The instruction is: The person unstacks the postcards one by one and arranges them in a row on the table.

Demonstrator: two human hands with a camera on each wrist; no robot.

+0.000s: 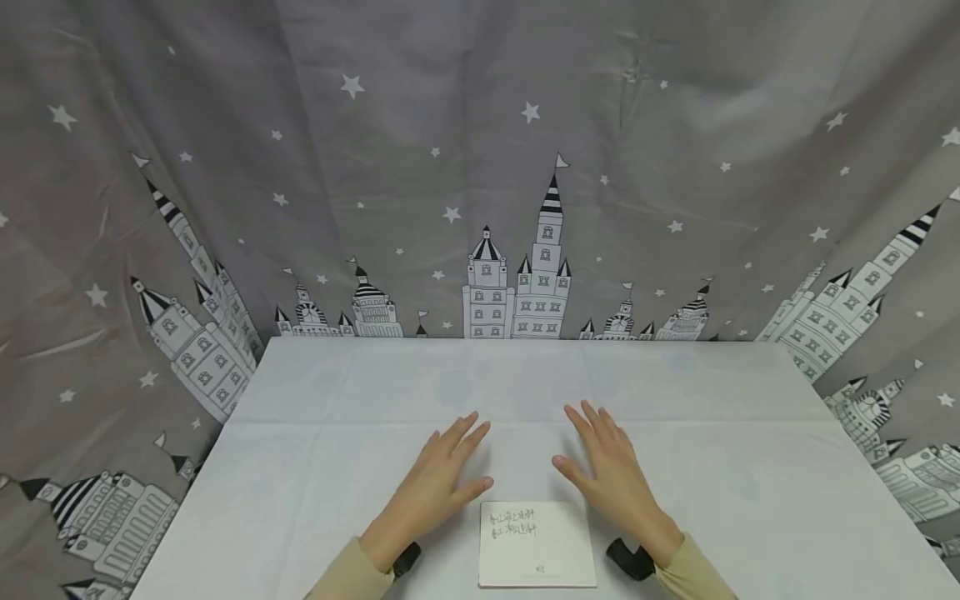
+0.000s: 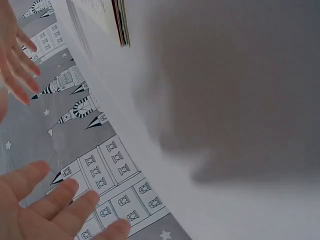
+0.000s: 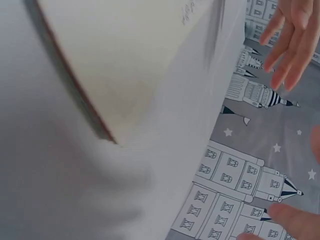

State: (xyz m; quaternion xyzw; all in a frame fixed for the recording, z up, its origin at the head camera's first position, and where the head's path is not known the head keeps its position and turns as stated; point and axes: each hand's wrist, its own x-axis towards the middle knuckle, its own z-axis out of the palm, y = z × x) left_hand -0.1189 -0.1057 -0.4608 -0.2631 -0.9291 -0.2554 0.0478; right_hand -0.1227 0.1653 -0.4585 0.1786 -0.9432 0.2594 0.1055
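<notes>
A thin cream-coloured pad or booklet [image 1: 537, 554] with handwritten lines lies flat on the white table, close to its near edge. Its layered side edge [image 3: 70, 75] shows red and green in the right wrist view. To the upper left of it my left hand [image 1: 438, 475] hovers with fingers spread and straight, holding nothing. On the other side my right hand [image 1: 611, 471] is held above the cloth, its fingers extended and thumb apart, also with nothing in it. Neither hand appears to touch the pad.
White cloth [image 1: 337, 467] with faint round marks and fold lines covers the table. Behind and at both sides hangs a grey curtain [image 1: 420, 108] printed with castles and stars. Dark wrist devices [image 1: 632, 560] sit under the sleeves.
</notes>
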